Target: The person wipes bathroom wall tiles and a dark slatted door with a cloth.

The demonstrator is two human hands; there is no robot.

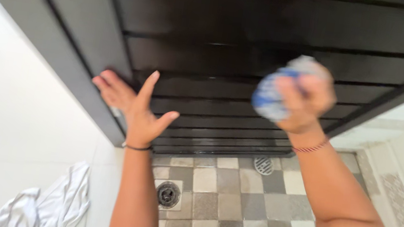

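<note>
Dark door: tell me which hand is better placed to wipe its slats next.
Probably the right hand: its grip is closed on the blue and white cloth, raised in front of the dark door. The left hand is open and empty, fingers at the door's edge.

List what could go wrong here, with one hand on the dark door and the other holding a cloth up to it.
1. The left hand rests at the edge of the dark slatted door; if the door swings, fingers might get pinched.
2. The right hand grips a blue and white cloth overhead and is blurred; the cloth could slip.
3. The white fabric heaped beside the tiled floor might catch a foot.
</note>
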